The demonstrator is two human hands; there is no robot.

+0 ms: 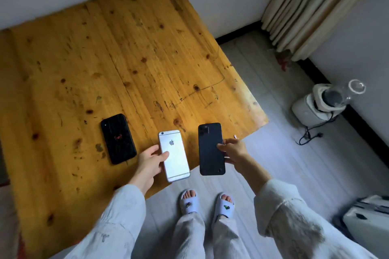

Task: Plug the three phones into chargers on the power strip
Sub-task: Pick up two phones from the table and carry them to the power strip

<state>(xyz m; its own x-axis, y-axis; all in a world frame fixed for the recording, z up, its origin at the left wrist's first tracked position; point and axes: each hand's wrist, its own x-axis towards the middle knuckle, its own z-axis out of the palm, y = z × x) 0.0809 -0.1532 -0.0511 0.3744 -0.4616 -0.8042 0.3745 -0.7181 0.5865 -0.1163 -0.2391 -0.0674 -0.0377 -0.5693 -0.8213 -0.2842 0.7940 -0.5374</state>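
A black phone with a red mark (118, 139) lies back up on the wooden table (109, 61), near its front edge. My left hand (149, 164) grips a silver phone (174, 155) by its left side, back up, at the table's front edge. My right hand (232, 151) holds a dark grey phone (211, 149) by its right side, just off the table's front corner and above the floor. No power strip or charger is in view.
A white appliance with a clear top (322, 103) stands on the floor at the right wall, its black cable (309, 135) loose beside it. Curtains (311, 10) hang at the back right. A white case (368, 218) sits at the lower right. My slippered feet (207, 204) are below the phones.
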